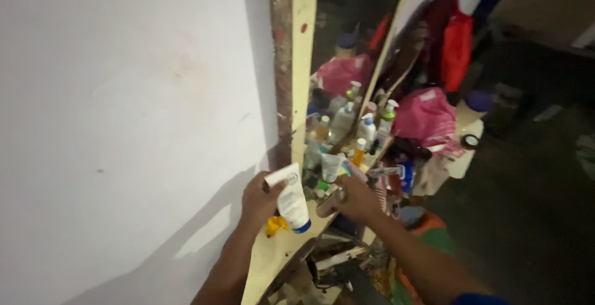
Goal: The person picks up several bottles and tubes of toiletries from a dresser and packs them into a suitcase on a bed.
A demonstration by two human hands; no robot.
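White wall fills the left half of the view, and a narrow cream shelf runs along its edge beside a tall mirror frame. Nearest the camera, the left hand is closed around a white squeeze tube, thumb and fingers gripping its upper, crimped end. The tube hangs tilted, its blue cap pointing down toward the shelf, with blue print on its white body. Just under the hand a small yellow object lies on the shelf; what it is cannot be told. Just beside the tube, the right hand is curled around a small pinkish cylindrical container, which lies roughly sideways in the grip; its details are blurred. The two hands are near each other, the tube and the container almost touching. Below them, dark clutter sits under the shelf's edge. Beyond the hands the shelf is crowded with bottles: a small orange bottle, a white pump bottle, a green-topped spray bottle, and others repeated in the mirror. Farther right lies a crumpled pink plastic bag, next to a cream jar with a blue lid. At the back, red garments hang against the wall.
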